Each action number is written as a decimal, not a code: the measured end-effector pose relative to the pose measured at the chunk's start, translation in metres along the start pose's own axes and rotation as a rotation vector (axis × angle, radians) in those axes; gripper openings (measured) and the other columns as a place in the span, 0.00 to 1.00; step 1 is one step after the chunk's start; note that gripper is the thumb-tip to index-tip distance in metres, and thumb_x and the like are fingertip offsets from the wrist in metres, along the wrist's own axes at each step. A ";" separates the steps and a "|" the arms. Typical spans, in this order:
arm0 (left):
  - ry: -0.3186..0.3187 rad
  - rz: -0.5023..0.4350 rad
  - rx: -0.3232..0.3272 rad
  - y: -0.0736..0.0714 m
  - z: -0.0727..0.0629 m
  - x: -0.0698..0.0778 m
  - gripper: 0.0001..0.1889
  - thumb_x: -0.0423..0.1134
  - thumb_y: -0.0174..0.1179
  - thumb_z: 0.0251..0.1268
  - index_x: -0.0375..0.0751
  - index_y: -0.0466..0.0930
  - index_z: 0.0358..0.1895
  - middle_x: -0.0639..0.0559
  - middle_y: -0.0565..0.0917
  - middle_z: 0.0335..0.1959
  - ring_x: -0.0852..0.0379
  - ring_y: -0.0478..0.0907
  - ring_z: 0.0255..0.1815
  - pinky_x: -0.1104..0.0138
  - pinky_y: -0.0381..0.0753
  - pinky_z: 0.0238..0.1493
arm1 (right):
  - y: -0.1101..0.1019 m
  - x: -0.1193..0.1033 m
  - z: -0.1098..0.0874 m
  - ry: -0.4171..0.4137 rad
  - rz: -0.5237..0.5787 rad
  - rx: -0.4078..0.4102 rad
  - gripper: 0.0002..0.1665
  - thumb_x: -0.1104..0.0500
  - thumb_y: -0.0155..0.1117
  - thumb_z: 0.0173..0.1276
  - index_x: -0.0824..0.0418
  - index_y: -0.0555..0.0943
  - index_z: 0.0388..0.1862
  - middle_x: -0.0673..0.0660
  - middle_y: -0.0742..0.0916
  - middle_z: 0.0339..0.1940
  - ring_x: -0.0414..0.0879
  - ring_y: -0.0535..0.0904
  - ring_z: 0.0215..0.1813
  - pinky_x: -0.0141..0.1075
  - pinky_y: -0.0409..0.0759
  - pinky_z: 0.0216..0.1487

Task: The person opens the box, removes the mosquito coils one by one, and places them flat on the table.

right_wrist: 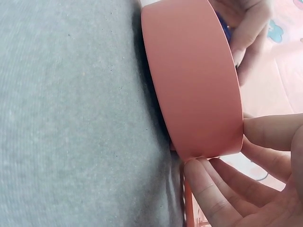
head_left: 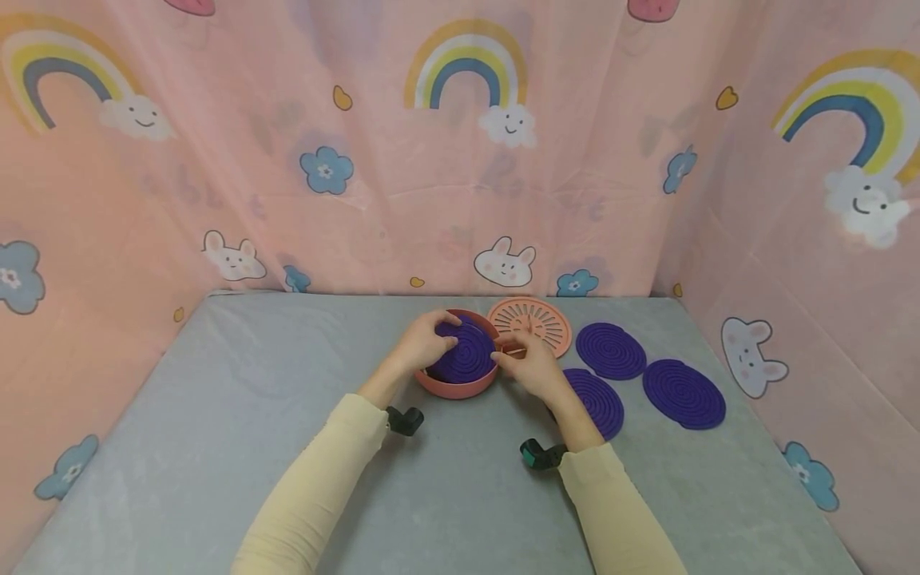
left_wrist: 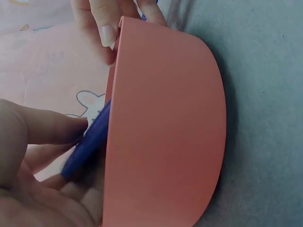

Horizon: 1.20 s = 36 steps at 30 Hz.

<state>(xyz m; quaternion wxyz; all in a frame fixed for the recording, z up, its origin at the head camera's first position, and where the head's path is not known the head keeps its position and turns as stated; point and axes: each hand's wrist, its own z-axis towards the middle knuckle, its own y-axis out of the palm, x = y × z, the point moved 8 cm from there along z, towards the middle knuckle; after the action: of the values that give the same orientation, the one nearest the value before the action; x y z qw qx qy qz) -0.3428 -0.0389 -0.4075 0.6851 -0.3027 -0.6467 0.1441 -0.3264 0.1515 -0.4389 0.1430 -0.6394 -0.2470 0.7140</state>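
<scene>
Purple coil (head_left: 465,351): prob. light, bendy; edge hold best

L hand (head_left: 422,342) pinches its edge betw. thumb & fingers; coil sits tilted in pink bowl (head_left: 457,392), just off those fingertips. R hand (head_left: 535,369) grips bowl's side opp., thumb at rim. Coil looks matte, so prob. not slippery; may sag w/ a one-sided pinch. Bowl seems stiff, rim = good hold. Slotted disc (head_left: 530,325) just past R fingers; 3 more coils (head_left: 611,351) farther right.
</scene>
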 end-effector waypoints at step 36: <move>0.159 0.049 0.203 -0.105 -0.042 -0.006 0.15 0.30 0.59 0.71 0.36 0.81 0.58 0.36 0.76 0.67 0.36 0.73 0.67 0.45 0.77 0.63 | 0.001 0.002 0.000 0.032 -0.006 0.012 0.19 0.56 0.68 0.72 0.61 0.82 0.59 0.60 0.86 0.52 0.53 0.83 0.51 0.44 0.85 0.46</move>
<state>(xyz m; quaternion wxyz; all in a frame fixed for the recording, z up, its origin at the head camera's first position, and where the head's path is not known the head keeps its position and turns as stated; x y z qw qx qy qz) -0.3232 -0.1328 -0.3484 0.7575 -0.2581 -0.5649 0.2012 -0.3269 0.1516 -0.4411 0.1531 -0.6491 -0.2422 0.7046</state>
